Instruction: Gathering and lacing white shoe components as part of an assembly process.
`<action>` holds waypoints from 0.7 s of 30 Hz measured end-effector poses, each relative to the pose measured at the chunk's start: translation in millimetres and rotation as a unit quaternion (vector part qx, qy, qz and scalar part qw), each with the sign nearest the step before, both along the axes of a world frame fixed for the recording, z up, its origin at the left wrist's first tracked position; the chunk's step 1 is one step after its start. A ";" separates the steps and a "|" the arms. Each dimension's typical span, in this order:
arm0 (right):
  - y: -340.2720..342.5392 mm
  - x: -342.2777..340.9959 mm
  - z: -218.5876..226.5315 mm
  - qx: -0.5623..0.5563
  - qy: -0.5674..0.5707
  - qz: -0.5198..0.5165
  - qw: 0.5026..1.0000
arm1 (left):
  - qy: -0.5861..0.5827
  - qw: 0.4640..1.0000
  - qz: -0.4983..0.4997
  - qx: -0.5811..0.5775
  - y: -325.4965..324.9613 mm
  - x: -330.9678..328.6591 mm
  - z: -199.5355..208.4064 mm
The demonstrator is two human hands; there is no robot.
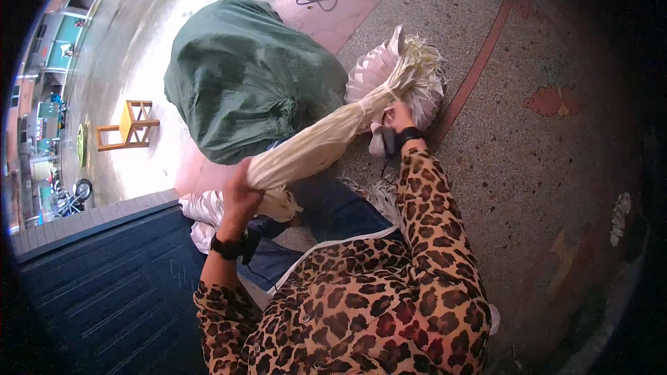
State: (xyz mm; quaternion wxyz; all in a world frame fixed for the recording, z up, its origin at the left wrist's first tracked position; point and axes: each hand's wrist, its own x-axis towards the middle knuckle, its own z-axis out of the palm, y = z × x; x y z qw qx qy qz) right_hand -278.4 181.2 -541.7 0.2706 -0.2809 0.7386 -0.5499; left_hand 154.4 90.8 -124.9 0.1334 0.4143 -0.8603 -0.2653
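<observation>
A long bundle of pale, straw-like strands (313, 144) slants across the space above my lap. My left hand (243, 191) is closed round its lower left end. Towards the far right the bundle narrows at a neck and fans out into loose, frayed ends. Just below that neck is my right hand (399, 118), blurred, with its fingers curled in; what they hold is hidden. A grey and black object (379, 140) hangs beside the right wrist, its kind unclear. Behind the frayed ends sits a rounded, pinkish-white pleated bundle (368, 73).
A large, full green sack (243, 73) stands ahead, left of the bundle. Whitish wrapped material (205, 212) lies by my left knee, next to a dark blue panel (111, 292). A small wooden chair (130, 125) is farther left. A dark cord (323, 1) lies on the speckled floor (542, 167).
</observation>
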 end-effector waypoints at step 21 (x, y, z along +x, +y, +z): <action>190.5 -168.8 252.3 0.082 -0.157 -0.229 0.957 | 0.042 0.985 0.022 0.166 -9.2 28.5 16.1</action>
